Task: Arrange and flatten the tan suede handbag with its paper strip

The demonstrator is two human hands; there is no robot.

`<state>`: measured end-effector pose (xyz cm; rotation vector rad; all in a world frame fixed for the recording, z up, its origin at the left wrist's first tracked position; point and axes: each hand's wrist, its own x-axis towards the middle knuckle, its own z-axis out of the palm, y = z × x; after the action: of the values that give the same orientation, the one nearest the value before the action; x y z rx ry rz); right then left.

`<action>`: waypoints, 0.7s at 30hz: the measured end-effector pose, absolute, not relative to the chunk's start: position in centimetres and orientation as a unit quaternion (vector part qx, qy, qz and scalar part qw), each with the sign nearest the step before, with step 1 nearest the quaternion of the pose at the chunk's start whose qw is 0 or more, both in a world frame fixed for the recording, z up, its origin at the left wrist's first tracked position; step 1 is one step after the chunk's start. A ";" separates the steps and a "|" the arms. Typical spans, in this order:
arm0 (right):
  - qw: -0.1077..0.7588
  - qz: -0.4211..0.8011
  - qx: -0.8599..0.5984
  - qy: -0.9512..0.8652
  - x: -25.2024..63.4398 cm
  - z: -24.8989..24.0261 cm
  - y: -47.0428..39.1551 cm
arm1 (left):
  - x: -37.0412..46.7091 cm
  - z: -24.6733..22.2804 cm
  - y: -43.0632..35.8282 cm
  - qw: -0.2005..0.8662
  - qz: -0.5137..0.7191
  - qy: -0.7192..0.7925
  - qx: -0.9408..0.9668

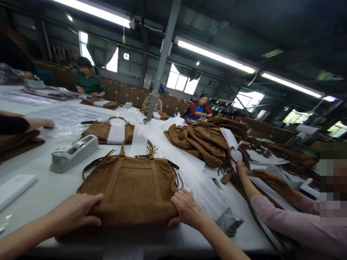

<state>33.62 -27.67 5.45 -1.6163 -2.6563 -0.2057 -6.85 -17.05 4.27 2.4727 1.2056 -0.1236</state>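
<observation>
A brown suede bag (135, 180) lies on the white table in front of me, its handles pointing away and white paper at the handles. Its near edge is folded into a thick roll. My left hand (78, 211) grips the left end of this edge, thumb below and fingers on top. At the right end, my right hand (185, 207) holds the same edge between thumb and fingers.
A grey tape dispenser (74, 153) stands left of the bag, a white box (16, 189) nearer. Another bag (100, 131) lies behind. Brown bags (197, 141) are piled at right. A co-worker's hands (244, 169) handle straps there; a second tape dispenser (229, 220) is near my right hand.
</observation>
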 end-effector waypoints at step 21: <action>0.065 0.132 -0.678 -0.721 28.7 9.4 -24.7 | -4.4 2.7 -13.0 0.342 -0.092 0.472 0.807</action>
<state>28.74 -24.65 9.37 -2.0447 -2.1739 0.3968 -4.42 -13.02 2.71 2.0991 1.2273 -0.2382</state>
